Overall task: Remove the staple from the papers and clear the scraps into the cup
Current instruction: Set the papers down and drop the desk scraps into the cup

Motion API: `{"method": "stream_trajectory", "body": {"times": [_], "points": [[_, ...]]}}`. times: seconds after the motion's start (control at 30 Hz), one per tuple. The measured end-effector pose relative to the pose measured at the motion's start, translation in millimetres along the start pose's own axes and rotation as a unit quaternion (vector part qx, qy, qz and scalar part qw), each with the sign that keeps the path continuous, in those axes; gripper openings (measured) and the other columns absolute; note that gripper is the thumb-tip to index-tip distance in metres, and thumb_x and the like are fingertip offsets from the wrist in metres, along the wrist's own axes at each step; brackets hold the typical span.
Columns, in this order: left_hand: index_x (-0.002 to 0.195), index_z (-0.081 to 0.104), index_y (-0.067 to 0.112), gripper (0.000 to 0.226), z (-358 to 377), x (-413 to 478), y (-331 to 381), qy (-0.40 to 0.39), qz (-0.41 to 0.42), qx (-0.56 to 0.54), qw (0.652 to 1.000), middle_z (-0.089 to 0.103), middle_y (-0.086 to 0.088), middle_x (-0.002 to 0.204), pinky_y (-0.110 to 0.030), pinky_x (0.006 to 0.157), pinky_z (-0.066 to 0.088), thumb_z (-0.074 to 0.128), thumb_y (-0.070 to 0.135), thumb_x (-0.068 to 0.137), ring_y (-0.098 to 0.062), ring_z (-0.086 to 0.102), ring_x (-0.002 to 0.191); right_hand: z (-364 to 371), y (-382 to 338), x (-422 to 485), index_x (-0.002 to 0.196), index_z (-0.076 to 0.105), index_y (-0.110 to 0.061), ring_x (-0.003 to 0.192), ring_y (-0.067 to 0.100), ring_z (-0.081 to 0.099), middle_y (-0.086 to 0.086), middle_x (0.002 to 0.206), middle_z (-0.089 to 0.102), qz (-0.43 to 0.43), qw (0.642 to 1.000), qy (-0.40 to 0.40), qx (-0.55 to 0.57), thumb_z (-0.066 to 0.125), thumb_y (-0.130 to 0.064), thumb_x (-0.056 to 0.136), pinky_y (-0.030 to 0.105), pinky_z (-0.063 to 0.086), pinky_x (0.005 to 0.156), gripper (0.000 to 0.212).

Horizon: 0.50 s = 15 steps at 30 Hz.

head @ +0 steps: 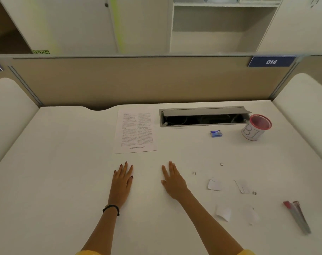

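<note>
The printed papers (136,130) lie flat at the middle back of the white desk (64,162). A white cup (255,127) with a red rim stands at the back right. Several torn paper scraps (214,185) and small metal staples (194,173) are scattered on the right side. A red and grey staple remover (297,215) lies at the far right. My left hand (122,178) and my right hand (172,179) rest flat on the desk in front of the papers, palms down, fingers apart, holding nothing.
A small blue staple box (216,133) sits left of the cup. An open cable tray (202,117) with a raised lid is sunk into the desk's back. A beige partition (138,80) closes off the back, with padded side panels left and right.
</note>
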<state>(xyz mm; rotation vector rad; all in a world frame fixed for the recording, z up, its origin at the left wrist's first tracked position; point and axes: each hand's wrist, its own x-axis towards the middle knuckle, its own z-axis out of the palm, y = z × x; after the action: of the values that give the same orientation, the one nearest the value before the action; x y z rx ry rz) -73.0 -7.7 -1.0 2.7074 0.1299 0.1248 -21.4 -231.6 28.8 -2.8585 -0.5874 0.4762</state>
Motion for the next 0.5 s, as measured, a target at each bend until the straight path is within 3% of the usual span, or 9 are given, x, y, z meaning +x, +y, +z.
{"method": "stream_trajectory", "body": {"times": [0.13,0.27,0.33,0.4,0.5], "points": [[0.141,0.032,0.014,0.076,10,-23,17,-0.012,0.014,0.012,1.000,0.024,-0.006,0.150,-0.044,0.113,0.012,-0.006,0.055,0.091,-0.025,0.018,0.139,13,12,-37,0.146,-0.001,-0.017,0.144,0.027,-0.004,0.014,0.154,-0.010,0.000,0.999,0.035,0.000,0.025,-0.034,0.099,0.035,0.018,0.115,0.056],[0.141,0.032,0.013,0.071,17,-38,30,-0.024,0.018,0.020,0.999,0.026,-0.005,0.150,-0.043,0.113,0.013,-0.006,0.049,0.093,-0.024,0.020,0.139,32,29,-71,0.135,0.040,-0.016,0.128,0.020,0.046,0.008,0.142,0.043,-0.030,0.994,0.096,0.031,0.018,-0.032,0.097,0.025,0.043,0.099,0.047],[0.140,0.034,0.012,0.063,18,-45,41,-0.038,0.028,0.036,0.998,0.032,-0.009,0.147,-0.039,0.112,0.012,-0.002,0.041,0.097,-0.025,0.026,0.136,37,39,-92,0.133,0.042,-0.013,0.126,0.019,0.048,0.007,0.138,0.048,-0.054,0.993,0.104,0.028,0.008,-0.024,0.100,0.025,0.035,0.106,0.049],[0.138,0.036,0.012,0.058,21,-54,52,-0.046,0.038,0.050,0.997,0.037,-0.010,0.145,-0.036,0.111,0.007,0.000,0.036,0.098,-0.025,0.031,0.133,36,49,-109,0.132,0.042,-0.008,0.129,0.022,0.044,0.010,0.139,0.046,-0.051,0.990,0.131,0.006,0.005,-0.018,0.099,0.033,0.013,0.115,0.050],[0.139,0.035,0.014,0.055,27,-62,62,-0.045,0.048,0.063,0.996,0.037,-0.010,0.145,-0.033,0.112,0.001,0.001,0.033,0.099,-0.024,0.028,0.134,35,59,-120,0.132,0.043,-0.008,0.135,0.026,0.030,0.015,0.143,0.040,-0.028,0.982,0.185,-0.014,0.015,-0.003,0.094,0.041,0.009,0.115,0.047]]}}
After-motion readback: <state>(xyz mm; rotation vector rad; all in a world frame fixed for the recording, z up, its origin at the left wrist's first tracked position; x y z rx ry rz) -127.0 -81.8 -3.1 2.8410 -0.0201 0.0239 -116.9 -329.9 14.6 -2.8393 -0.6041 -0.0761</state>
